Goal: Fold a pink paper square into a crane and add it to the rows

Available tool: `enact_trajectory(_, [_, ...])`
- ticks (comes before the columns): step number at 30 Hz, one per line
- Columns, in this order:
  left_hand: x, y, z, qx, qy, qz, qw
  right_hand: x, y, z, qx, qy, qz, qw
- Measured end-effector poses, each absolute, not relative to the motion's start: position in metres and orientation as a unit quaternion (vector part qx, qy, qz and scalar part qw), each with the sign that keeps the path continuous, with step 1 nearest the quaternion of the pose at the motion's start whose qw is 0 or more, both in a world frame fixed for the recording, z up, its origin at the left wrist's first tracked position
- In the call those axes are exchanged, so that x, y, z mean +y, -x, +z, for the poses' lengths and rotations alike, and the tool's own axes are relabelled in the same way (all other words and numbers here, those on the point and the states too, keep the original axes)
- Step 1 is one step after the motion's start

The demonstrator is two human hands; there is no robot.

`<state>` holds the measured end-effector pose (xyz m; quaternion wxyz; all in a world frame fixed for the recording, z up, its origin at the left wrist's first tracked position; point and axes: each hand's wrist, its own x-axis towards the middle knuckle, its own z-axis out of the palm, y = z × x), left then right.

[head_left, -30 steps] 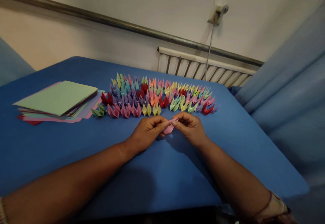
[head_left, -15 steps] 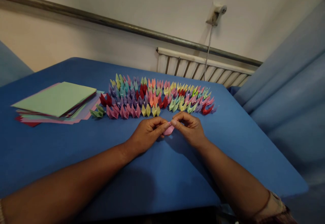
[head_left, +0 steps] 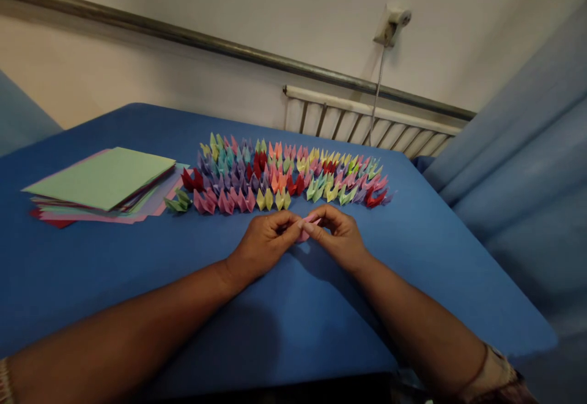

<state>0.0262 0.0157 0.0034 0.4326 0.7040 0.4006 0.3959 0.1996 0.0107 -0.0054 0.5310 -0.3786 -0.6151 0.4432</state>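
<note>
Between my two hands is a small folded pink paper (head_left: 304,236), mostly covered by my fingers. My left hand (head_left: 266,239) pinches its left side, thumb against fingers. From the right, my right hand (head_left: 340,236) pinches the same paper, and the two thumb tips nearly meet on it. Just beyond my hands stand rows of folded paper cranes (head_left: 279,181) in pink, red, purple, yellow, green and blue. A green folded crane (head_left: 178,201) sits at the left end of the nearest row.
A stack of coloured paper sheets (head_left: 105,178), light green on top, lies on the left of the blue table (head_left: 206,343). Behind the table are a metal rail (head_left: 220,45) and a white radiator (head_left: 339,117). A blue curtain (head_left: 527,165) hangs at the right.
My right hand has shifted slightly left, bringing the thumbs closer together. Less of the pink paper's face shows below the thumbs, and a bit now shows above them.
</note>
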Motion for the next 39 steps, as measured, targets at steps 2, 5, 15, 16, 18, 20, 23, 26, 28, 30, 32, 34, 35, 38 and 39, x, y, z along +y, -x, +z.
enact_trajectory(2, [0.015,-0.027,0.003,0.395,-0.697,0.387,0.455,0.010,-0.198,-0.007,-0.615,0.390,0.422,0.541])
enact_trajectory(5, [0.015,-0.028,0.003,0.391,-0.681,0.372,0.495,0.010,-0.199,-0.006,-0.616,0.409,0.398,0.543])
enact_trajectory(15, [0.021,-0.026,0.002,0.417,-0.590,0.376,0.580,0.015,-0.202,-0.007,-0.557,0.399,0.471,0.555])
enact_trajectory(16, [0.022,-0.026,0.003,0.420,-0.581,0.379,0.585,0.014,-0.201,-0.007,-0.561,0.400,0.467,0.553])
enact_trajectory(18, [0.023,-0.027,0.003,0.419,-0.573,0.386,0.590,0.013,-0.198,-0.007,-0.570,0.402,0.464,0.546])
enact_trajectory(20, [0.022,-0.027,0.004,0.416,-0.575,0.389,0.587,0.011,-0.195,-0.008,-0.569,0.404,0.461,0.548])
enact_trajectory(23, [0.020,-0.029,0.005,0.418,-0.585,0.383,0.580,0.010,-0.195,-0.008,-0.577,0.423,0.432,0.549])
enact_trajectory(26, [0.018,-0.030,0.005,0.400,-0.580,0.372,0.605,0.011,-0.198,-0.007,-0.591,0.443,0.409,0.536])
enact_trajectory(28, [0.018,-0.030,0.004,0.382,-0.564,0.367,0.634,0.013,-0.200,-0.006,-0.585,0.447,0.411,0.538])
enact_trajectory(30, [0.019,-0.031,0.002,0.376,-0.542,0.364,0.657,0.015,-0.201,-0.006,-0.570,0.447,0.418,0.547])
enact_trajectory(32, [0.020,-0.031,0.001,0.390,-0.516,0.366,0.669,0.016,-0.201,-0.008,-0.553,0.446,0.424,0.561])
enact_trajectory(34, [0.022,-0.031,0.001,0.410,-0.485,0.383,0.671,0.017,-0.198,-0.011,-0.547,0.441,0.434,0.564])
enact_trajectory(35, [0.023,-0.030,0.001,0.417,-0.471,0.395,0.670,0.018,-0.197,-0.013,-0.547,0.440,0.439,0.561])
enact_trajectory(38, [0.025,-0.030,0.002,0.415,-0.458,0.429,0.658,0.019,-0.189,-0.023,-0.533,0.447,0.459,0.553])
enact_trajectory(39, [0.026,-0.029,0.001,0.410,-0.466,0.437,0.651,0.019,-0.187,-0.026,-0.522,0.451,0.465,0.554])
